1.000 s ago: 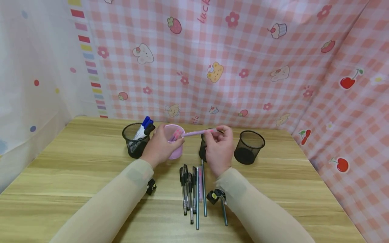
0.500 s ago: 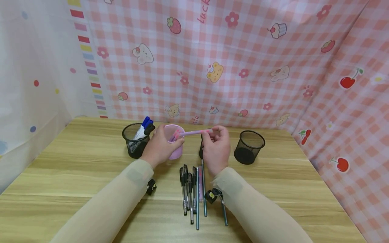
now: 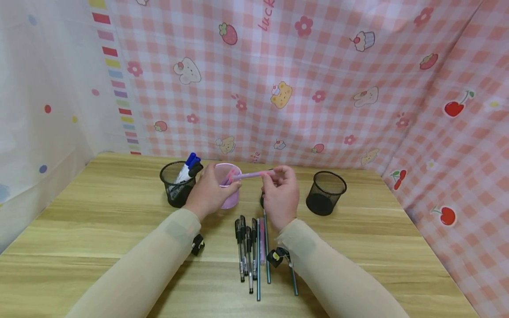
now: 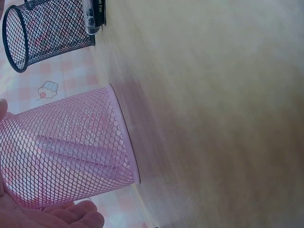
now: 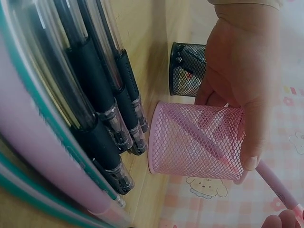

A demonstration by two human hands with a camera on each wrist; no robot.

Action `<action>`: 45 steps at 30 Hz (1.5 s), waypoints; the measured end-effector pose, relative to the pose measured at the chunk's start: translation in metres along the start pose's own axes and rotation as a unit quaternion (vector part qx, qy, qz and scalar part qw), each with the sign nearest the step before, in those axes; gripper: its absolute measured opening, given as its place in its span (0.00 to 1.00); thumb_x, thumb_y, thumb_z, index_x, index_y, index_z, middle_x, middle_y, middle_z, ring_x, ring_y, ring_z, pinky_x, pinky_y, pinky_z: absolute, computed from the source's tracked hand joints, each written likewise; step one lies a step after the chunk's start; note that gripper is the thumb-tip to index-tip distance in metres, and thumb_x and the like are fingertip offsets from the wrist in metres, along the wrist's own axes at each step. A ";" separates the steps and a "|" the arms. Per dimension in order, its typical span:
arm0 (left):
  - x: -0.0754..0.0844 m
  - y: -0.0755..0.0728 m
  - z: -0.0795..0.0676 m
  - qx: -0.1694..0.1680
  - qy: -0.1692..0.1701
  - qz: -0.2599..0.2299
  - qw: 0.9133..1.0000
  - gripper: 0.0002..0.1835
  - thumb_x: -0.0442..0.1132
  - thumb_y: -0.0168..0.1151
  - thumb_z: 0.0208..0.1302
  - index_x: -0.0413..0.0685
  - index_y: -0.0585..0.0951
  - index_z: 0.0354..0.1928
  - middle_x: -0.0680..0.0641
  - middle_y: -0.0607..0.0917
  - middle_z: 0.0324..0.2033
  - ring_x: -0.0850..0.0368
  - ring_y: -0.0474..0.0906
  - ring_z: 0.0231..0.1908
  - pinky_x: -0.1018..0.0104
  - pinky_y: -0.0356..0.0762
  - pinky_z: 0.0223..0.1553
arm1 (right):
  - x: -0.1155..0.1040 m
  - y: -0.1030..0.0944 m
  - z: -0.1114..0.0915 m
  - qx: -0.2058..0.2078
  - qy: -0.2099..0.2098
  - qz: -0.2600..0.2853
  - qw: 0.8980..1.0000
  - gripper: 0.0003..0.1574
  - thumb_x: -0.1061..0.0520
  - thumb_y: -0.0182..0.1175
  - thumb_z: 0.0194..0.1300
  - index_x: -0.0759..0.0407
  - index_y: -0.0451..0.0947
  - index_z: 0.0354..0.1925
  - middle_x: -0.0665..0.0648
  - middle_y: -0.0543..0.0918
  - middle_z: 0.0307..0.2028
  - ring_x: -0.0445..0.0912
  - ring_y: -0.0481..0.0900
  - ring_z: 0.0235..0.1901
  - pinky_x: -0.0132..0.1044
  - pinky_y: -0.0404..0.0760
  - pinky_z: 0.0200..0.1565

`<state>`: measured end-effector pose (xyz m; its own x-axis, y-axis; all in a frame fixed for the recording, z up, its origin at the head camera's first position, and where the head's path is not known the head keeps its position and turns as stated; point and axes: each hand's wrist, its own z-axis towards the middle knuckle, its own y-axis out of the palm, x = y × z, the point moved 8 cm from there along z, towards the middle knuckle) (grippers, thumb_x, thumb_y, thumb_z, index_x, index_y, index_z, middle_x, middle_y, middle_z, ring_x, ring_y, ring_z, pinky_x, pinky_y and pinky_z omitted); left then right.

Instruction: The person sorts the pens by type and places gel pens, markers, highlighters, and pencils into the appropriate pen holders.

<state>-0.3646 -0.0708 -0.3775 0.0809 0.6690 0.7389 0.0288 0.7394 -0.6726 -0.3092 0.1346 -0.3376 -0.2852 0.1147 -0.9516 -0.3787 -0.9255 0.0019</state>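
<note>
My left hand (image 3: 210, 191) grips the pink mesh pen cup (image 3: 230, 202) round its side, the thumb at the rim. In the right wrist view, purple pens (image 5: 204, 140) show through the mesh, leaning inside the cup (image 5: 171, 156). My right hand (image 3: 282, 194) pinches one end of a light purple pen (image 3: 251, 175) with pink parts. This pen lies nearly level, its other end at the cup's mouth near the left thumb. Just how far it reaches inside is hidden. The left wrist view shows the cup (image 4: 71, 147) standing on the table, with the left fingers (image 4: 85, 213) beside it.
A black mesh cup (image 3: 179, 196) with blue- and black-capped markers (image 3: 184, 172) stands left. Another black cup (image 3: 262, 199) is mostly behind my right hand; a third (image 3: 326, 194) stands right. Several black pens (image 3: 248, 251), teal pencils (image 3: 258, 274) and a purple pen (image 3: 262, 240) lie in front.
My right hand has shifted left with the purple pen, bringing the pen's far end further over the pink cup's mouth. The left hand and the cup have stayed put.
</note>
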 end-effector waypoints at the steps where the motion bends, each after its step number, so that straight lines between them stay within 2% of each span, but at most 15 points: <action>1: 0.000 0.000 0.000 0.000 0.000 0.000 1.000 0.59 0.72 0.66 0.64 0.44 0.52 0.83 0.33 0.69 0.74 0.33 0.74 0.69 0.33 0.74 0.68 | 0.000 0.000 0.000 -0.001 0.001 -0.002 1.000 0.14 0.61 0.67 0.73 0.61 0.73 0.50 0.59 0.88 0.39 0.49 0.81 0.28 0.38 0.83 0.27; 5: 0.000 0.000 0.000 0.001 0.001 0.001 1.000 0.58 0.70 0.66 0.64 0.44 0.52 0.82 0.33 0.69 0.74 0.33 0.74 0.69 0.33 0.74 0.68 | 0.002 0.002 -0.001 -0.007 0.006 -0.003 1.000 0.13 0.61 0.67 0.73 0.60 0.73 0.50 0.62 0.88 0.40 0.53 0.83 0.29 0.35 0.82 0.27; 10: -0.002 0.000 0.001 0.002 0.002 0.004 1.000 0.57 0.70 0.66 0.64 0.45 0.53 0.82 0.33 0.70 0.73 0.33 0.75 0.68 0.34 0.74 0.67 | 0.005 0.005 -0.001 -0.013 0.011 -0.009 1.000 0.13 0.61 0.65 0.74 0.62 0.73 0.52 0.67 0.88 0.43 0.54 0.83 0.29 0.32 0.81 0.26; 21: -0.001 0.001 0.000 0.005 -0.001 0.002 1.000 0.55 0.68 0.66 0.65 0.45 0.53 0.82 0.34 0.71 0.72 0.34 0.76 0.67 0.34 0.76 0.66 | 0.010 0.010 -0.002 -0.028 0.029 -0.013 0.999 0.12 0.61 0.64 0.75 0.61 0.73 0.53 0.65 0.89 0.45 0.48 0.82 0.28 0.31 0.80 0.26; 29: -0.001 0.001 0.001 0.006 -0.003 -0.003 1.000 0.54 0.66 0.67 0.66 0.45 0.53 0.82 0.34 0.70 0.72 0.33 0.75 0.68 0.33 0.75 0.66 | 0.008 0.013 -0.004 -0.037 0.030 -0.040 0.998 0.10 0.60 0.63 0.76 0.58 0.75 0.52 0.60 0.90 0.43 0.46 0.83 0.27 0.41 0.86 0.30; 34: -0.001 0.001 0.001 0.007 0.000 -0.005 1.000 0.54 0.66 0.67 0.66 0.45 0.54 0.82 0.34 0.72 0.71 0.34 0.76 0.67 0.33 0.76 0.66 | 0.008 0.014 -0.005 -0.041 0.032 -0.051 0.997 0.11 0.59 0.64 0.76 0.58 0.75 0.52 0.60 0.90 0.42 0.45 0.83 0.27 0.41 0.87 0.30; 39: 0.000 0.001 0.001 0.007 0.003 -0.006 1.000 0.54 0.66 0.67 0.66 0.45 0.54 0.81 0.34 0.72 0.71 0.34 0.76 0.67 0.34 0.76 0.66 | 0.009 0.017 -0.006 -0.047 0.033 -0.059 0.997 0.12 0.57 0.65 0.75 0.59 0.76 0.52 0.59 0.90 0.42 0.45 0.84 0.27 0.49 0.89 0.33; 41: 0.000 0.001 0.001 0.007 0.004 -0.006 1.000 0.54 0.66 0.67 0.66 0.45 0.54 0.81 0.34 0.72 0.71 0.34 0.76 0.67 0.34 0.76 0.66 | 0.010 0.018 -0.006 -0.050 0.031 -0.065 0.996 0.12 0.57 0.65 0.75 0.59 0.77 0.53 0.59 0.90 0.41 0.45 0.84 0.27 0.47 0.89 0.32; 45: 0.000 0.001 0.000 0.007 0.005 -0.005 1.000 0.54 0.66 0.66 0.66 0.45 0.54 0.81 0.34 0.73 0.70 0.35 0.77 0.66 0.35 0.77 0.65 | 0.011 0.020 -0.006 -0.056 0.032 -0.079 0.995 0.12 0.56 0.65 0.75 0.58 0.78 0.52 0.59 0.90 0.40 0.43 0.83 0.26 0.37 0.85 0.29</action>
<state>-0.3649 -0.0701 -0.3776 0.0905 0.6602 0.7456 0.0155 0.7477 -0.6639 -0.3147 0.1148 -0.3498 -0.1718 0.2421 -0.9549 -0.3130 -0.9325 -0.1801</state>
